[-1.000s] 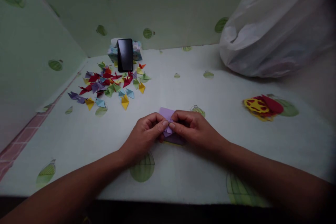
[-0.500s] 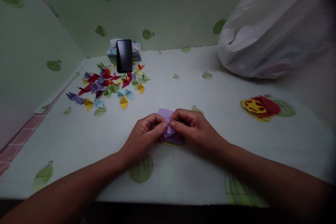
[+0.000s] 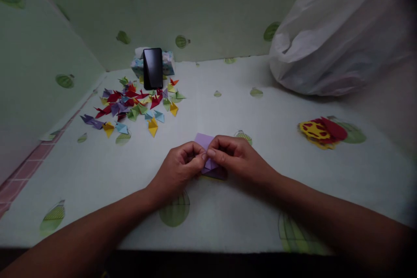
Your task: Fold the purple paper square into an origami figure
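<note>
A small piece of purple origami paper (image 3: 204, 140), partly folded, is between my two hands near the middle of the table. My left hand (image 3: 183, 163) pinches it from the left with thumb and curled fingers. From the right, my right hand (image 3: 239, 156) pinches it too, the thumb tips almost meeting over the folds. Under it lies a darker purple and yellow edge, perhaps more sheets of paper. My fingers hide part of the folds.
Folded paper cranes (image 3: 130, 104) in many colours lie heaped at the back left. A phone (image 3: 153, 69) leans on a tissue box (image 3: 168, 63) behind them. Red and yellow cut-outs (image 3: 321, 131) lie at right, below a large white plastic bag (image 3: 325, 52).
My right thumb and fingers have shifted slightly left, closing the gap to my left thumb over the purple paper. Both hands keep their pinch.
</note>
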A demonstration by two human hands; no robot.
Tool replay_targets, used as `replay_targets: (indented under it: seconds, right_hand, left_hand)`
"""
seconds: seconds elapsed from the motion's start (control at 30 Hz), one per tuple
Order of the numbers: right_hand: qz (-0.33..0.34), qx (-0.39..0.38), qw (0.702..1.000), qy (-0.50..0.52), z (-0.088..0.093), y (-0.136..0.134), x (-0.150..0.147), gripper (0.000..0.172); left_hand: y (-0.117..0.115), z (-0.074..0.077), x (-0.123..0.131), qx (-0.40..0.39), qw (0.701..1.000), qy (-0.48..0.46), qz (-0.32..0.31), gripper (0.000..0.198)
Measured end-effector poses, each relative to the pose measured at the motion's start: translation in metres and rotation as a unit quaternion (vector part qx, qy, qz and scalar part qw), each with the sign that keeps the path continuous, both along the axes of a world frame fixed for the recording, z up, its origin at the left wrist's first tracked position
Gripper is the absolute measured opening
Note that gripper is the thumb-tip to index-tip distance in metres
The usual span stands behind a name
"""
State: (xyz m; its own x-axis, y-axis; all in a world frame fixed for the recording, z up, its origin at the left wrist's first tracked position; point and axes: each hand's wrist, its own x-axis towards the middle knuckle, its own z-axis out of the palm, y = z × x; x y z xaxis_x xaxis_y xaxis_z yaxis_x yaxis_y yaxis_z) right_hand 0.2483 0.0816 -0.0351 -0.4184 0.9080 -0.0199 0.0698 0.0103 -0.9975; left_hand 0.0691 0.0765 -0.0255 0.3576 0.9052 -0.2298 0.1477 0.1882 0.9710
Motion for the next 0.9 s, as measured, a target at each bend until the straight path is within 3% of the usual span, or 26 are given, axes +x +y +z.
replay_targets:
  seconds: [0.3, 0.4, 0.73, 0.9]
  right_hand:
    - [-0.065, 0.071, 0.994, -0.057, 0.0055, -0.0008, -0.0002, 0.021]
    - [-0.089, 0.077, 0.992, -0.049, 0.0066, -0.0018, -0.0002, 0.02]
    - [-0.072, -0.031, 0.997, 0.022, 0.0046, -0.0026, -0.002, 0.019]
    - [-0.075, -0.036, 0.996, 0.034, 0.004, -0.0024, -0.0026, 0.018]
  left_hand:
    - [0.0005, -0.001, -0.003, -0.016, 0.999, -0.021, -0.041, 0.021]
    - [-0.0003, -0.0024, -0.0027, -0.026, 0.999, -0.033, -0.027, 0.023]
    - [0.0018, -0.0066, -0.0055, 0.054, 0.994, -0.061, 0.072, 0.018]
    - [0.0036, -0.0065, -0.0045, 0.056, 0.991, -0.084, 0.086, 0.015]
